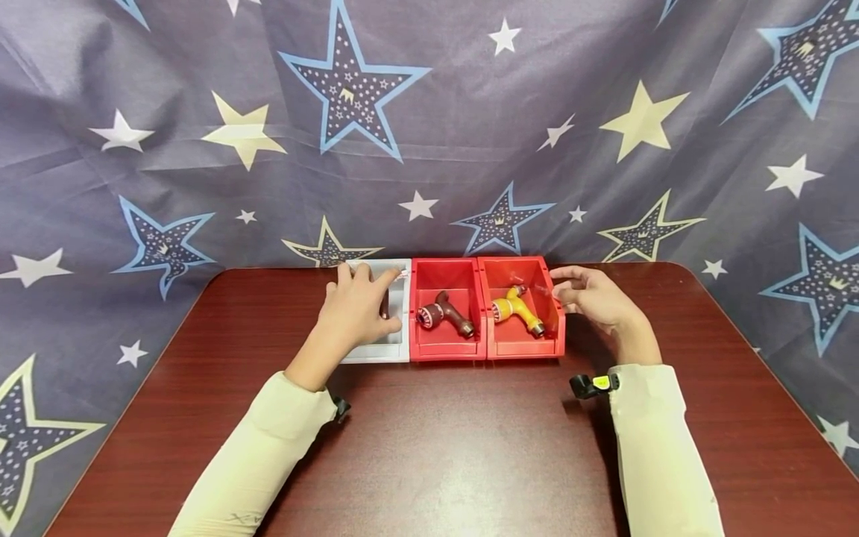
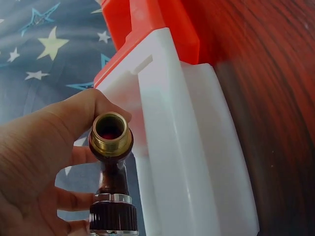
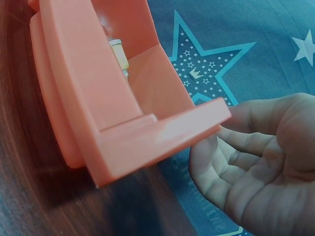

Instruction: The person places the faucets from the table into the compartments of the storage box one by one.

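Note:
My left hand (image 1: 359,306) is over the white bin (image 1: 405,328), the leftmost of three bins joined in a row. It grips a dark brown tap (image 2: 112,174), whose threaded brass end faces the left wrist camera; in the head view the hand hides most of this tap. A similar dark brown tap (image 1: 445,315) lies in the middle red bin (image 1: 446,350). In the right red bin (image 1: 526,349) lies a yellow tap (image 1: 518,310). At that bin's outer side, my right hand (image 1: 596,302) pinches the rim between thumb and fingers.
The bins stand near the back edge of a dark red-brown wooden table (image 1: 463,447). Right behind the table hangs a grey curtain (image 1: 456,127) printed with stars. Black cameras are strapped at both wrists.

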Available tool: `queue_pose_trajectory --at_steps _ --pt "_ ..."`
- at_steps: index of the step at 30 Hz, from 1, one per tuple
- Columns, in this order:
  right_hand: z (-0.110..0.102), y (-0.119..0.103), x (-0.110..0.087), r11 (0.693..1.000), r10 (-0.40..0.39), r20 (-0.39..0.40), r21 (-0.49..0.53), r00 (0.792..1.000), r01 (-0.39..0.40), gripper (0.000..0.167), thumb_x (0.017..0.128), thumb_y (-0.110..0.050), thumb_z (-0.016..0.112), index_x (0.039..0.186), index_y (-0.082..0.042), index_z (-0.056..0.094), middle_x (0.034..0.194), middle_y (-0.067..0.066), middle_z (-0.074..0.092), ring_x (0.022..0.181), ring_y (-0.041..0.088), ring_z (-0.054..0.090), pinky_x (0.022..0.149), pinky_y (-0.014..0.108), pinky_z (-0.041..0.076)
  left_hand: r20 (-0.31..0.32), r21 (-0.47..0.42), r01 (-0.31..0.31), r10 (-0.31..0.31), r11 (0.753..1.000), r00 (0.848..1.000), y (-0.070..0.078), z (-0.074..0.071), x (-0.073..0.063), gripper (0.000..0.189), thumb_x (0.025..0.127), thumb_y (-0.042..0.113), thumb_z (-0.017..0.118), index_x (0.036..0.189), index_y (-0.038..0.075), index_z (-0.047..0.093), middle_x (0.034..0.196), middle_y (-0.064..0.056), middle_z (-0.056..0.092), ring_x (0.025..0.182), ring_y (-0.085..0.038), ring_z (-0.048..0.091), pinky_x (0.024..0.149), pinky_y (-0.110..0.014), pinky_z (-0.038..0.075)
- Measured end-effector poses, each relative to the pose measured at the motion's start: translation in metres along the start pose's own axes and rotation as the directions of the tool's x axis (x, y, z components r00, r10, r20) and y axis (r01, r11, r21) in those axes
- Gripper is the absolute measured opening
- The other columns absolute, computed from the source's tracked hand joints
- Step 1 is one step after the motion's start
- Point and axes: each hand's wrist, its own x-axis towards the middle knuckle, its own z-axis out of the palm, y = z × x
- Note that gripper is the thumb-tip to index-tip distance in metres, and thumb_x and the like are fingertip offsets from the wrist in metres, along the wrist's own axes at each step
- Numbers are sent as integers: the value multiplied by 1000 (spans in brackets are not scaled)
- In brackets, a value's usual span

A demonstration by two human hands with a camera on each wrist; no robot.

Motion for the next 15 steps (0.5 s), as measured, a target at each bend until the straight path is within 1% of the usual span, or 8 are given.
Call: queue_pose_trajectory --at_steps 4,11,15 --pt "0 -1 0 1000 6 -8 -2 1000 -6 47 98 4 53 143 9 45 106 21 61 83 15 64 77 29 58 8 26 -3 3 1000 1000 2 2 0 79 75 41 74 149 23 52 118 -23 55 115 -47 42 77 -60 47" --pt "0 -1 -1 1000 -1 -2 -4 1000 1 49 96 6 55 144 10 44 108 22 65 85 15 65 78 29 58 1 51 47 -47 998 999 9 -1 -3 80 74 44 75 147 20 53 121 -24 57 117 -48 42 73 -63 48" --pt "1 -1 0 1000 6 -8 -3 1000 -6 49 96 6 55 143 9 45 108 22 65 85 15 65 77 29 58 8 63 49 -50 997 999 11 -1 -5 78 76 44 75 147 19 54 121 -24 57 115 -49 43 73 -62 48"
